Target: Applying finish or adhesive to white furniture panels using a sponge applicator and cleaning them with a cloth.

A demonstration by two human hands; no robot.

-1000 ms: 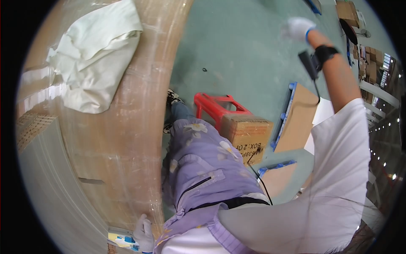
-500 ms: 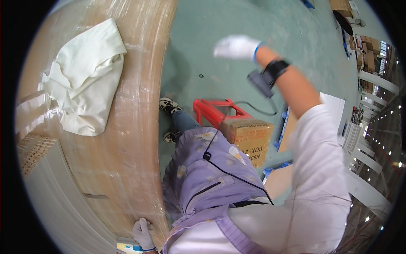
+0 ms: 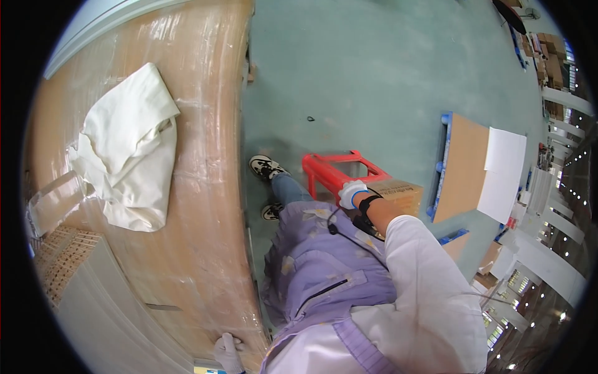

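Observation:
A bundled cream-white cloth (image 3: 134, 149) lies on a large tan surface wrapped in clear film (image 3: 205, 187) on my left. My left hand (image 3: 229, 353), in a white glove, rests on that surface close to its near edge, fingers stretched out and holding nothing. Away from the surface, my right hand (image 3: 352, 192), also gloved in white, hangs low beside my purple apron. In the picture it overlaps the red plastic stool (image 3: 324, 171); whether it touches the stool I cannot tell. Its fingers point downward, foreshortened. A black band (image 3: 367, 206) circles that wrist.
Beside the stool is a cardboard box (image 3: 405, 194). Farther right, a brown board (image 3: 461, 168) with blue edge pieces lies next to a white sheet (image 3: 503, 174). Pale stacked panels (image 3: 118, 299) border the wrapped surface at lower left. A small black loop (image 3: 310, 118) lies on the green floor.
My right hand has dropped from out over the floor to beside the stool and my apron. The left hand stays on the wrapped surface. The view has shifted slightly.

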